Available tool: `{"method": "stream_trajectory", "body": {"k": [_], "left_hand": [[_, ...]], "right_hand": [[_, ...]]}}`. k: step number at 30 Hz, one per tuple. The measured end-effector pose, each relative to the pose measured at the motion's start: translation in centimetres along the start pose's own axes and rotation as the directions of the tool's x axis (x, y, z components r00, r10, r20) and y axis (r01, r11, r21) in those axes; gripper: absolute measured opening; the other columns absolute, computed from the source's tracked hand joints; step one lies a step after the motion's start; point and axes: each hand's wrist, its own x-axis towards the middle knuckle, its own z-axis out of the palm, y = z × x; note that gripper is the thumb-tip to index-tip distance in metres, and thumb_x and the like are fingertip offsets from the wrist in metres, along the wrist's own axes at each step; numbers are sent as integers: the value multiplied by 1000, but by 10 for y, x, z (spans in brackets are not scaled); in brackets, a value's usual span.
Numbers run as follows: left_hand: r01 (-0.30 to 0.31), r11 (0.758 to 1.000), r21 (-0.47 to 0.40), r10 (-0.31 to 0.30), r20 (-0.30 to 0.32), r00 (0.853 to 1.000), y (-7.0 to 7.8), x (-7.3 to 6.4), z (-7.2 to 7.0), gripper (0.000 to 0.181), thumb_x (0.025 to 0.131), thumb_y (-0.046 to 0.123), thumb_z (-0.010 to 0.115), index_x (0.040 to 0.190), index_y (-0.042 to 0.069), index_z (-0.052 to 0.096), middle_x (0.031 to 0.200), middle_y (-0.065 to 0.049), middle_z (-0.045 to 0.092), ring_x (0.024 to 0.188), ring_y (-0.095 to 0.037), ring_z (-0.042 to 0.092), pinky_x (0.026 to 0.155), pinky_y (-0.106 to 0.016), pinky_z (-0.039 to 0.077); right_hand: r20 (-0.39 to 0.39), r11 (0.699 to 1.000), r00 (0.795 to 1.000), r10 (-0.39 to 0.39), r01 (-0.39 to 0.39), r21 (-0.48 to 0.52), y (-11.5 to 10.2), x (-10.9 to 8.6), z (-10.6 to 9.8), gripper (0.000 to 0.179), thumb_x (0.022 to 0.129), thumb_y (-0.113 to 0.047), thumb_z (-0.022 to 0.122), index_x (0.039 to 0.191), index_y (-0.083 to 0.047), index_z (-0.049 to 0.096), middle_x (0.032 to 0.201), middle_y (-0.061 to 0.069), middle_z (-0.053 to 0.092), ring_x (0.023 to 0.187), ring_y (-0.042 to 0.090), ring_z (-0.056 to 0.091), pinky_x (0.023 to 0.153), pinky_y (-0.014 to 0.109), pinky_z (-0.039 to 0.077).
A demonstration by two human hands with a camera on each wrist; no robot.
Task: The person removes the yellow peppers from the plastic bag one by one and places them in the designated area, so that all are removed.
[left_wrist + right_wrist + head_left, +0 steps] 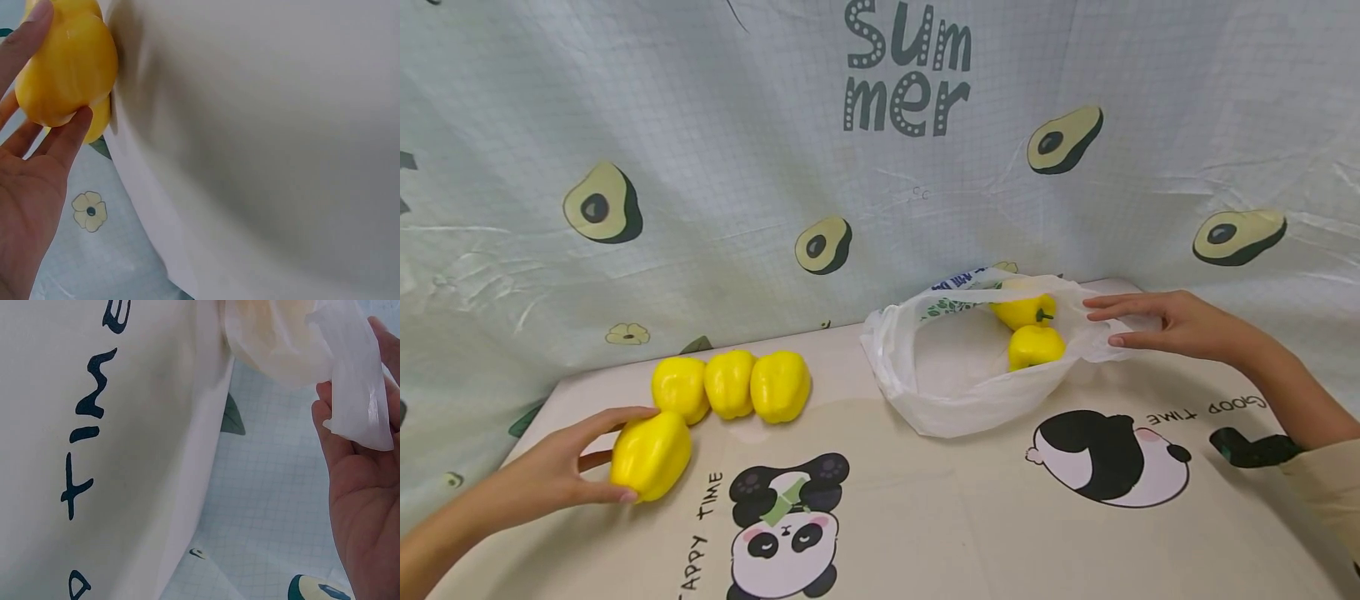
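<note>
At the table's left side my left hand (568,458) grips a yellow bell pepper (651,457) between thumb and fingers. Its smooth side also shows in the left wrist view, where the pepper (72,65) is tilted. Behind it, three more yellow bell peppers (730,384) stand in a row. A white plastic bag (940,417) lies with its mouth wide, and two yellow peppers (1036,346) are inside it. My right hand (1180,325) holds the bag's right side; in the right wrist view the bag's handle (359,394) hangs between thumb and fingers.
The light tablecloth (917,517) carries printed pandas and lettering. A curtain with avocado prints (715,208) hangs right behind the table's back edge. A dark object (1251,448) sticks out at my right sleeve.
</note>
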Motion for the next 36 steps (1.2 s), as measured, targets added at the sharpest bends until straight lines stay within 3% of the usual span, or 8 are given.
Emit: {"method": "stream_trajectory", "body": {"k": [11, 17, 22, 24, 29, 36], "left_hand": [[-37, 999, -26, 36, -11, 999, -4, 0, 4, 84, 70, 10, 93, 143, 7, 51, 138, 28, 48, 120, 16, 40, 86, -8, 49], [15, 999, -35, -15, -6, 1000, -5, 0, 6, 83, 73, 11, 91, 145, 9, 49, 138, 29, 45, 118, 17, 40, 84, -10, 51], [57, 997, -61, -57, 1, 998, -6, -1, 7, 83, 78, 11, 88, 149, 13, 46, 142, 21, 38, 120, 19, 36, 84, -12, 52], [46, 996, -72, -46, 3, 999, -6, -1, 9, 83, 78, 10, 87, 150, 14, 45, 144, 18, 37, 121, 19, 35, 85, -11, 51], [-3, 997, -79, 5, 16, 1000, -4, -1, 11, 84, 80, 8, 85, 151, 10, 42, 145, 25, 36, 125, 18, 33, 88, -9, 47], [-50, 996, -67, 53, 40, 998, -1, -2, 14, 87, 80, 7, 85, 154, 12, 39, 149, 24, 36, 130, 17, 31, 88, -12, 47]], "right_hand": [[18, 1000, 1000, 25, -25, -9, -1, 0, -1, 44, 89, -30, 80, 132, -25, 70, 141, -11, 61, 119, -24, 37, 88, 10, 43], [5, 1000, 1000, 17, -17, -2, -1, 1, 0, 43, 88, -27, 81, 130, -25, 71, 139, -12, 62, 118, -25, 37, 88, 10, 43], [18, 1000, 1000, 23, -23, -12, -4, 2, -1, 43, 89, -29, 80, 131, -26, 70, 141, -8, 62, 119, -23, 37, 90, 16, 46], [27, 999, 999, 32, -32, -19, -4, 2, -2, 43, 90, -31, 79, 132, -26, 70, 142, -7, 61, 120, -22, 38, 92, 20, 48], [30, 999, 999, 40, -39, -24, -4, 2, -2, 43, 90, -32, 79, 132, -27, 70, 143, -5, 61, 119, -21, 39, 92, 25, 50], [14, 999, 999, 31, -32, 25, -7, 2, 0, 41, 89, -32, 80, 129, -29, 71, 140, -13, 61, 119, -24, 37, 91, 11, 43]]}}
